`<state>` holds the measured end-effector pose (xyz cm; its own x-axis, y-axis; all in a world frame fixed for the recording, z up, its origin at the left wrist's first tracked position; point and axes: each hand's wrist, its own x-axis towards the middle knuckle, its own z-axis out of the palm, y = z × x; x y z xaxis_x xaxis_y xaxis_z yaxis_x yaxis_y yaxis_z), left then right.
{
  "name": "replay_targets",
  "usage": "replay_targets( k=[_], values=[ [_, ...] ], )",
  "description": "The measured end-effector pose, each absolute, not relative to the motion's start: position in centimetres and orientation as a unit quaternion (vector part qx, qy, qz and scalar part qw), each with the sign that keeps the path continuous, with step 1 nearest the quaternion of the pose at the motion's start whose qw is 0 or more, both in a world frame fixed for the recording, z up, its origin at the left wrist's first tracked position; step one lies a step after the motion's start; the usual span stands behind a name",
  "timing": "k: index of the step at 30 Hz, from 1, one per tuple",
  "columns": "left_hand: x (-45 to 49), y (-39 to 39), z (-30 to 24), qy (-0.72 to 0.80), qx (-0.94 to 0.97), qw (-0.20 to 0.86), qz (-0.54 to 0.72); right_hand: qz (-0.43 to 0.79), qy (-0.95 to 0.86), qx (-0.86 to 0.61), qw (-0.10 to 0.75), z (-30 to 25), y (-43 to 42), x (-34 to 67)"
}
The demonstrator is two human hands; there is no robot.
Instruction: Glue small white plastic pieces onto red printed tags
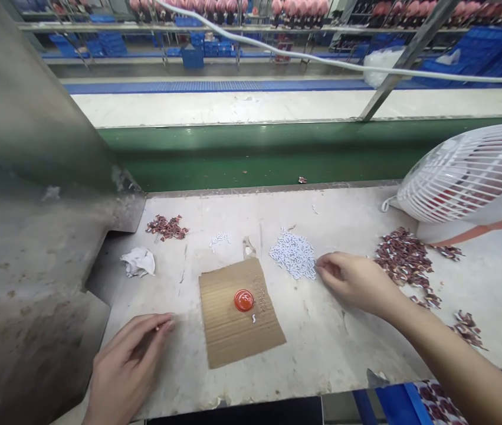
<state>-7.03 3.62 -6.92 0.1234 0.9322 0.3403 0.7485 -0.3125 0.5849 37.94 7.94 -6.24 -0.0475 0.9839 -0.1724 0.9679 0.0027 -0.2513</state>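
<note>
Right hand [351, 282] pinching at the edge of the white bits pile [294, 255], fingertips narrow, maybe gripping one piece. Left hand [127, 361] loosely curled, holding something tiny, hard to tell what. Between them: cardboard sheet [233, 330] with red cap [243, 300].

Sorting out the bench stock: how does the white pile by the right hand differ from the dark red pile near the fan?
The white pile is pale and packed into one compact patch; the dark red pile is maroon and larger, trailing off in scattered bits toward the table edge. The right hand has its fingertips at the white pile's edge, while the dark red pile lies untouched beside the fan. Both are heaps of tiny loose pieces on the same worktable.
</note>
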Motion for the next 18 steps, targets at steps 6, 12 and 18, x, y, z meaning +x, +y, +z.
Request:
replay_targets(
  k=[6,12,18],
  values=[
    [-6.3,2.2,-5.3,0.728,0.458,0.34,0.381,0.165,-0.696,-0.697,0.055,-5.5,8.0,38.2],
    [-3.0,1.6,-3.5,0.608,0.423,0.5,0.449,0.313,-0.639,-0.671,0.209,-2.0,3.1,33.2],
    [3.3,1.6,-0.3,0.366,0.648,0.462,0.483,0.688,-0.313,-0.486,0.439,-0.6,-2.7,23.0]
  ],
)
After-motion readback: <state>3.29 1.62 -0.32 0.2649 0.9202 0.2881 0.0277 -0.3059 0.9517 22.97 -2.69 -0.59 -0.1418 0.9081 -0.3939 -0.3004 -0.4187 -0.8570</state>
